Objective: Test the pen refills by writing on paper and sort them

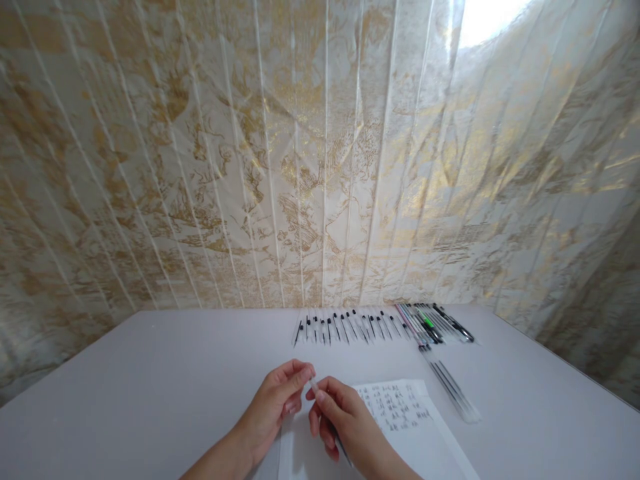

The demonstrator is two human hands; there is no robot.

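Observation:
My left hand (287, 393) and my right hand (335, 410) meet above a sheet of paper (395, 407) with rows of handwriting. A clear, slender pen (314, 385) runs between them. Its upper end is pinched by my left thumb and fingers, while my right thumb and fingers close round it lower down. A dark, thin length (343, 451) shows below my right palm and slants toward the paper. The middle of the pen is hidden by my right hand.
Along the table's (180, 373) back edge lies a row of clear pens with black parts (340, 327). Further right are more pens (440, 323), one with a green part (427, 321). Several thin refills or pens (453, 387) lie slanted right of the paper. Patterned curtain (300, 167) hangs behind.

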